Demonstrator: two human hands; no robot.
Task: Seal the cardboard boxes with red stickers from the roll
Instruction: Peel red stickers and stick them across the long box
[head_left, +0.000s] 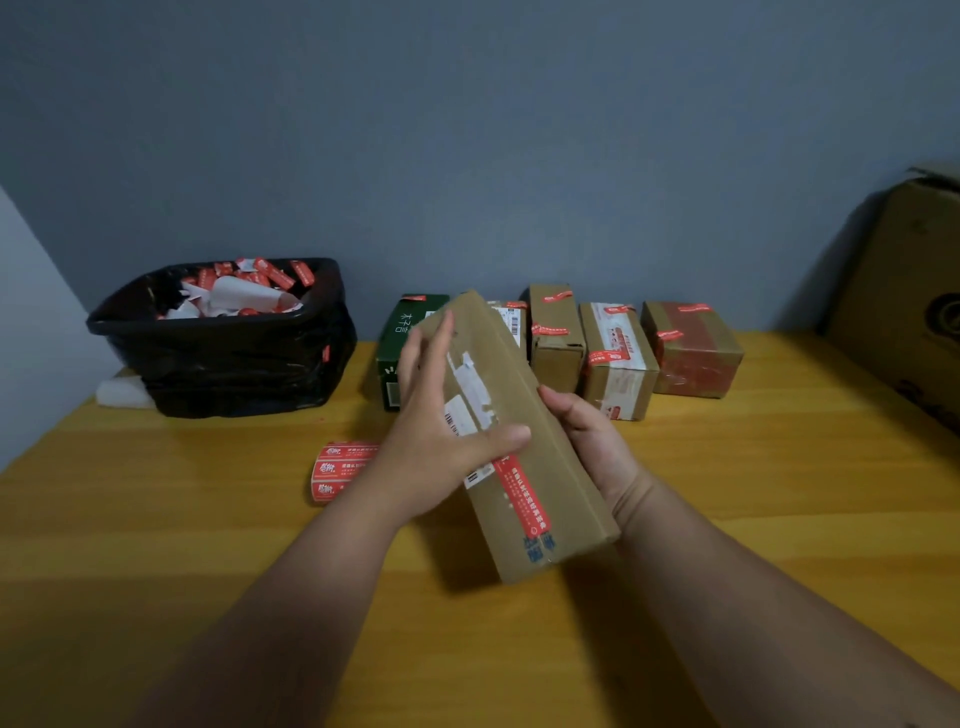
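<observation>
A long brown cardboard box (524, 415) is held tilted above the wooden table, with a red sticker (522, 496) along its near top face and torn white label scraps further up. My left hand (441, 415) lies over the box's left side, fingers straight and thumb pressing across the top by the sticker. My right hand (592, 447) grips the box from the right and underneath. The roll of red stickers (340, 470) lies on the table to the left, partly hidden behind my left wrist.
A black bin (223, 353) holding red and white sticker scraps stands at the back left. A green box (397, 353) and several brown boxes (618, 358) with red stickers line the back wall. A large cardboard box (904, 306) stands at the right edge.
</observation>
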